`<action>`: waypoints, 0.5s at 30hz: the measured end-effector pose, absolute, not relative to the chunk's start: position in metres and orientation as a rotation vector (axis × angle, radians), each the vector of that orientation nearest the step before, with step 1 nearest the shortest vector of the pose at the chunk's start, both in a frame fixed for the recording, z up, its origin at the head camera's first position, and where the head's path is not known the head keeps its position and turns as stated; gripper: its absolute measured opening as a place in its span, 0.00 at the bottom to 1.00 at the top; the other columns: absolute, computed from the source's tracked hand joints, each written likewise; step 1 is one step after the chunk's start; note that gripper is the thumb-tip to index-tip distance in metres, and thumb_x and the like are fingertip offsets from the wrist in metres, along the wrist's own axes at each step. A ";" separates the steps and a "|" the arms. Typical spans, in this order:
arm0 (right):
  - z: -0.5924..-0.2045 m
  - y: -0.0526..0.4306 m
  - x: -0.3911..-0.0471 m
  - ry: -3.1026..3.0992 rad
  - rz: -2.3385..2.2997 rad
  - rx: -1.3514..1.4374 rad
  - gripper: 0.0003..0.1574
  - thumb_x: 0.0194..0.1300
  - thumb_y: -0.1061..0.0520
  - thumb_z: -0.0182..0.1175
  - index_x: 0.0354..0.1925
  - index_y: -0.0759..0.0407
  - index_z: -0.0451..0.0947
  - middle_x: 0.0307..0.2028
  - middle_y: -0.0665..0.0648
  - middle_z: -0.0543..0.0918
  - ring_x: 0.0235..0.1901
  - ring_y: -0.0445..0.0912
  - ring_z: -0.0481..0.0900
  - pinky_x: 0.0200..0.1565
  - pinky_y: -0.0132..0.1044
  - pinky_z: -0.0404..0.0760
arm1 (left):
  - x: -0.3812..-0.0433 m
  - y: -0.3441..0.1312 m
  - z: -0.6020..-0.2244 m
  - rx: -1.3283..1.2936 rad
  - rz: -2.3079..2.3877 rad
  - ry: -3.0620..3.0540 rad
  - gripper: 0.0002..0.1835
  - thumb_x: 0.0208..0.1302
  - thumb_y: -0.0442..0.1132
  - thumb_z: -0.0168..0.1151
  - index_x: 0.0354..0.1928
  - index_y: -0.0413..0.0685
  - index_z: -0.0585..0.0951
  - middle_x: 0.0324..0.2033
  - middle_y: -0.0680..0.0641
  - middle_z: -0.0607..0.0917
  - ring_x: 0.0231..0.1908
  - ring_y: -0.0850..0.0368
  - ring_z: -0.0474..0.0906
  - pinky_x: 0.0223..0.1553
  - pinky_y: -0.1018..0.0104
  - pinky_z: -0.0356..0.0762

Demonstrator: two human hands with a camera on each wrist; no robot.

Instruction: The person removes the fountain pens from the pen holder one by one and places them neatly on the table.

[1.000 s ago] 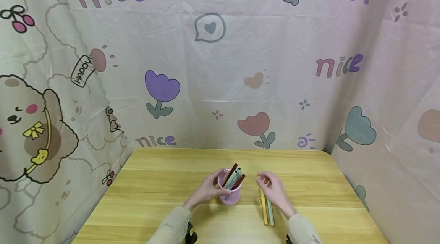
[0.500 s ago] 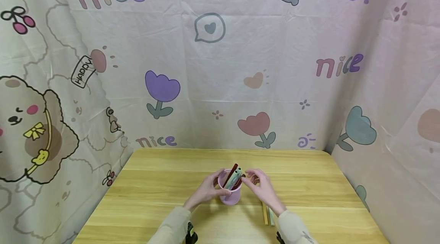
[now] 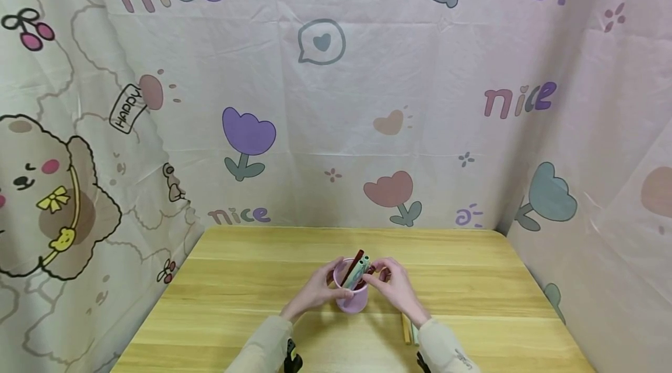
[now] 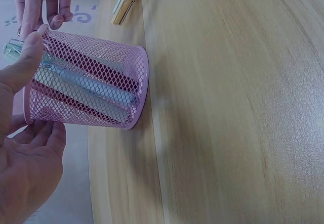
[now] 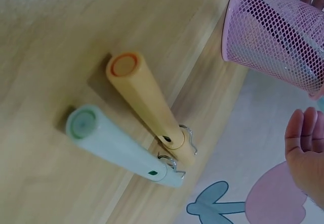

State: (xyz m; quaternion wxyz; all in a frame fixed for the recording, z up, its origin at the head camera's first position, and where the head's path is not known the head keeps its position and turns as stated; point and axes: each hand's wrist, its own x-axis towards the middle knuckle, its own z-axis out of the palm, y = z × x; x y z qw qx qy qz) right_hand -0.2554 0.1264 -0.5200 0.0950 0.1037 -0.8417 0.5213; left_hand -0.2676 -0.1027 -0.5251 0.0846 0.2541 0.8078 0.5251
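A pink mesh pen holder (image 3: 353, 303) stands upright on the table, with my left hand (image 3: 315, 289) gripping it near the rim, thumb in front and fingers behind. Inside are light green pens (image 3: 357, 273) and dark red pens (image 3: 352, 268), which show through the mesh in the left wrist view. At the holder's right rim, my right hand (image 3: 396, 286) pinches the upper end of a dark red pen between thumb and forefinger. To the right lie a yellow pen (image 5: 147, 102) and a pale green pen (image 5: 116, 145), side by side, partly covered by the right forearm in the head view.
The wooden table (image 3: 252, 279) runs back to a printed cloth (image 3: 336, 98) hung behind it and along both sides. Both sleeves (image 3: 446, 345) reach in from the front edge.
From beside the loose pens, my right hand has moved left to the holder's rim and taken hold of a dark red pen. My left hand stays on the holder.
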 end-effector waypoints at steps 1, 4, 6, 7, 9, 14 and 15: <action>-0.520 0.126 -0.256 -2.499 1.540 0.308 0.16 0.55 0.56 0.76 0.40 0.59 0.82 0.35 0.61 0.81 0.26 0.35 0.72 0.26 0.23 0.74 | -0.268 -0.103 -0.525 0.758 1.570 2.407 0.51 0.59 0.40 0.74 0.75 0.26 0.53 0.71 0.27 0.66 0.70 0.30 0.67 0.72 0.38 0.66; -0.519 0.125 -0.256 -2.507 1.519 0.316 0.15 0.55 0.56 0.75 0.38 0.59 0.82 0.35 0.62 0.81 0.26 0.35 0.71 0.26 0.23 0.72 | -0.268 -0.103 -0.525 0.762 1.582 2.398 0.51 0.59 0.40 0.74 0.75 0.25 0.53 0.71 0.27 0.66 0.70 0.30 0.66 0.72 0.39 0.66; -0.519 0.124 -0.256 -2.507 1.511 0.316 0.14 0.55 0.56 0.75 0.37 0.59 0.81 0.34 0.62 0.81 0.26 0.35 0.70 0.26 0.23 0.71 | -0.268 -0.103 -0.524 0.762 1.586 2.396 0.51 0.59 0.40 0.74 0.75 0.25 0.53 0.71 0.26 0.66 0.70 0.30 0.66 0.72 0.39 0.66; -0.519 0.124 -0.257 -2.507 1.511 0.314 0.14 0.55 0.56 0.75 0.36 0.59 0.81 0.33 0.61 0.81 0.26 0.35 0.70 0.26 0.22 0.71 | -0.268 -0.103 -0.524 0.763 1.584 2.399 0.52 0.59 0.40 0.74 0.75 0.25 0.53 0.71 0.26 0.66 0.70 0.30 0.66 0.72 0.39 0.66; -0.519 0.123 -0.257 -2.503 1.512 0.318 0.13 0.55 0.57 0.75 0.35 0.58 0.81 0.32 0.59 0.80 0.26 0.35 0.70 0.26 0.23 0.70 | -0.268 -0.103 -0.524 0.762 1.580 2.405 0.52 0.59 0.40 0.74 0.75 0.26 0.54 0.71 0.26 0.66 0.70 0.31 0.66 0.72 0.39 0.66; -0.518 0.123 -0.257 -2.496 1.541 0.306 0.13 0.54 0.58 0.76 0.34 0.58 0.81 0.31 0.55 0.79 0.26 0.36 0.70 0.26 0.23 0.70 | -0.268 -0.103 -0.525 0.765 1.570 2.415 0.52 0.59 0.40 0.74 0.75 0.26 0.54 0.71 0.27 0.66 0.70 0.30 0.67 0.72 0.39 0.66; -0.518 0.123 -0.257 -2.495 1.549 0.306 0.13 0.54 0.58 0.76 0.34 0.58 0.81 0.30 0.54 0.79 0.26 0.36 0.70 0.26 0.22 0.70 | -0.268 -0.103 -0.526 0.767 1.571 2.415 0.52 0.59 0.40 0.74 0.75 0.26 0.54 0.71 0.26 0.66 0.70 0.30 0.67 0.72 0.39 0.66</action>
